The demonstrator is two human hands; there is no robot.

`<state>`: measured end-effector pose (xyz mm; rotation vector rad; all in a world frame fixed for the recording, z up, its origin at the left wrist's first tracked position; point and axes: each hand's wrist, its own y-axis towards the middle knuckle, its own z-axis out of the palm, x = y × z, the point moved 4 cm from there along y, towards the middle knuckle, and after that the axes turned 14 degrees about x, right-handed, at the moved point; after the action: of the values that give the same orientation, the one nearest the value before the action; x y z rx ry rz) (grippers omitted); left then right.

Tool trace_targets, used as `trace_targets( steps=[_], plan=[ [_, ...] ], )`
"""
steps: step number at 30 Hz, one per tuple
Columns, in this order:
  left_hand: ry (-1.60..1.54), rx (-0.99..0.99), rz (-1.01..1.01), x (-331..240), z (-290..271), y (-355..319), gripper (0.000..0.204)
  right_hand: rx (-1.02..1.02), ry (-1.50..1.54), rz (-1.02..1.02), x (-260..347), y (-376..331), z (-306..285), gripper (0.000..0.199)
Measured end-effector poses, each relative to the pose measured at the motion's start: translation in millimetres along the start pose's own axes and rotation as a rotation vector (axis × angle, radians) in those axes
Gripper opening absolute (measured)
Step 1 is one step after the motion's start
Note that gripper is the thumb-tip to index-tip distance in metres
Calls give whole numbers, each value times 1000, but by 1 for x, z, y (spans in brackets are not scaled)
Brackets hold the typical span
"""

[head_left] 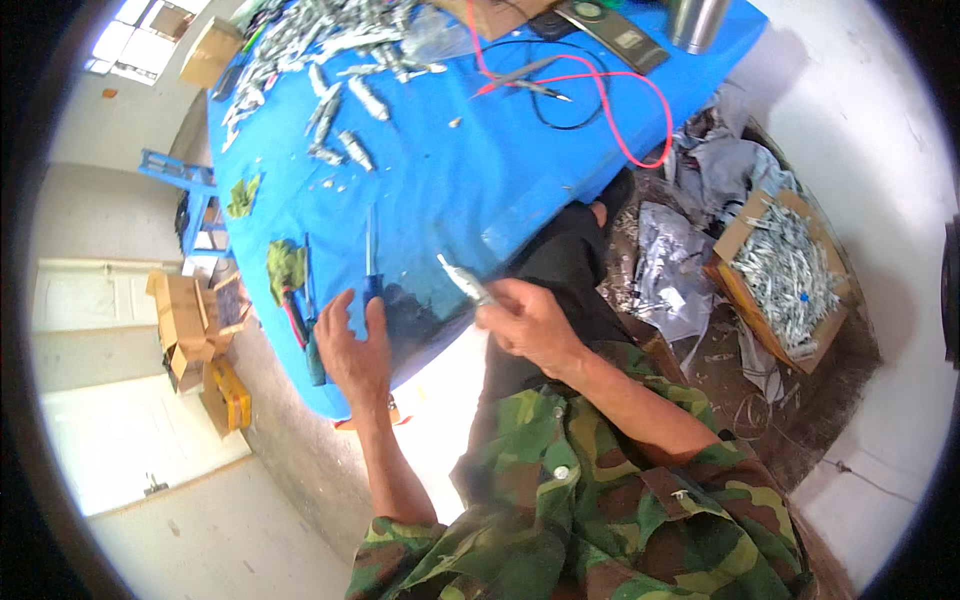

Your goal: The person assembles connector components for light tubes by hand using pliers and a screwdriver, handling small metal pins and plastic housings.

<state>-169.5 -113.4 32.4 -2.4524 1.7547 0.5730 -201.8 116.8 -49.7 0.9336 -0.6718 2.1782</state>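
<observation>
My right hand is closed around a small silver-grey cylindrical part with a narrow pale tip, which points up and to the left over the near edge of the table. My left hand has its thumb and fingers apart. It is at the handle end of a screwdriver with a blue handle and a long metal shaft lying on the blue cloth. Left of this hand lie another screwdriver with a dark green handle, a red-handled tool and a crumpled green rag.
Several similar grey parts lie loose on the blue-covered table, below a large pile. Red and black test leads, a meter and a metal flask occupy the far right. A carton of silvery pieces stands right.
</observation>
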Motion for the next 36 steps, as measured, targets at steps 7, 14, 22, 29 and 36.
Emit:
trace_targets(
  steps=[7,14,22,29,36],
  plan=[
    [-9,140,-56,12,12,10,31,30,-121,92,-2,0,3,19],
    [-184,85,-20,6,6,1,22,-30,-131,20,2,1,5,22],
    [-72,71,19,26,1,4,23,-32,-78,15,-3,1,3,23],
    [138,19,-76,54,-21,16,24,13,-66,-11,-4,2,7,21],
    [262,-128,-104,93,-51,10,22,-12,-26,6,-4,2,6,25]
  ],
)
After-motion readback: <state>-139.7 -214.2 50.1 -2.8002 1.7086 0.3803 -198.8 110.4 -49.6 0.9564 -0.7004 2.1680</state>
